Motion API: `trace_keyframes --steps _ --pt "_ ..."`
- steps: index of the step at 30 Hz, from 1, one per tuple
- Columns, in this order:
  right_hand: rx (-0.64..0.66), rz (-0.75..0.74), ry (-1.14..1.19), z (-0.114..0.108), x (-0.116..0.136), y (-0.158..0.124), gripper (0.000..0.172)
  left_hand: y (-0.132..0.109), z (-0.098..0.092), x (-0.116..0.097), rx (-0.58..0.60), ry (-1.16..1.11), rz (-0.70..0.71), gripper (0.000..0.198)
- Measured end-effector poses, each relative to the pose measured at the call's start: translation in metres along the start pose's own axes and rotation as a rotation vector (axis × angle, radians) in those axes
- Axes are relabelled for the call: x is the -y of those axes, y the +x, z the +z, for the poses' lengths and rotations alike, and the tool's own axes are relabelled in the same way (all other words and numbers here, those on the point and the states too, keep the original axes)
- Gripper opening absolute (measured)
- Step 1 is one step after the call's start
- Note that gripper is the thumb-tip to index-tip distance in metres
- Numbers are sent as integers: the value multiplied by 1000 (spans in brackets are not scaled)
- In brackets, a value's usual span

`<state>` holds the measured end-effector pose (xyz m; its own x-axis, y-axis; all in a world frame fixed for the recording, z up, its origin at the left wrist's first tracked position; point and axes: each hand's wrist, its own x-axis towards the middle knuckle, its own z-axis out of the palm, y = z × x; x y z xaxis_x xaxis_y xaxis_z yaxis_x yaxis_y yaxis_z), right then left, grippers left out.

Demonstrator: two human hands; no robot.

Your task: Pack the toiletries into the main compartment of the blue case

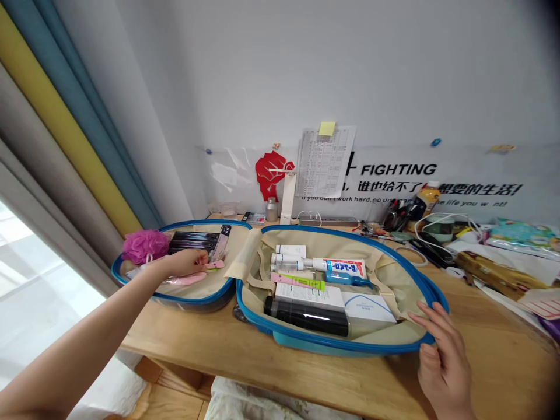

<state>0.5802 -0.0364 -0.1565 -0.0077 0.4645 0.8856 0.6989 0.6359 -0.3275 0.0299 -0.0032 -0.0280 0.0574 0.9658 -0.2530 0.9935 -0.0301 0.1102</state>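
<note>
A small suitcase lies open on the desk, its blue-edged right half (306,344) and left half (231,286) spread flat. My left hand (188,262) is over the left half, fingers closed on the end of a small pink-and-green tube (213,266). Around it are a purple bath puff (146,246), a dark flat pack (192,241) and a pink item (188,280). My right hand (444,356) touches the right half's rim, fingers stretched out. Inside that half are a toothpaste box (345,266), a blue tube (347,279), a green tube (304,282), white boxes (370,307) and a black bottle (306,315).
A white lamp (287,198) and a small bottle (271,209) stand behind the suitcase. Pens (396,214), an orange-labelled bottle (426,201), cables and packets crowd the desk's right side. A curtain (74,116) hangs at the left.
</note>
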Motion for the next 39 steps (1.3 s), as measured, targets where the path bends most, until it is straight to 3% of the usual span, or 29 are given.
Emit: trace_keyframes --steps 7,12,17,20,23,29,39 --pt "-8 -10 22 1 1 0 37 -10 -7 -21 -191 -212 62 63" --pt "7 -6 23 0 0 0 37 -13 -27 -71 -299 -326 168 66" --pt "7 -8 26 -1 0 0 35 -3 -28 -148 -92 -293 455 34" --pt "16 -13 30 -1 1 1 36 13 -18 -186 8 -224 522 26" --pt "0 -13 44 -1 3 2 37 31 -6 -211 81 -153 561 22" --pt "1 -9 44 -1 2 1 37 51 14 -226 158 -35 593 20" --pt "5 -15 40 -1 0 0 38 55 22 -224 63 75 626 22"
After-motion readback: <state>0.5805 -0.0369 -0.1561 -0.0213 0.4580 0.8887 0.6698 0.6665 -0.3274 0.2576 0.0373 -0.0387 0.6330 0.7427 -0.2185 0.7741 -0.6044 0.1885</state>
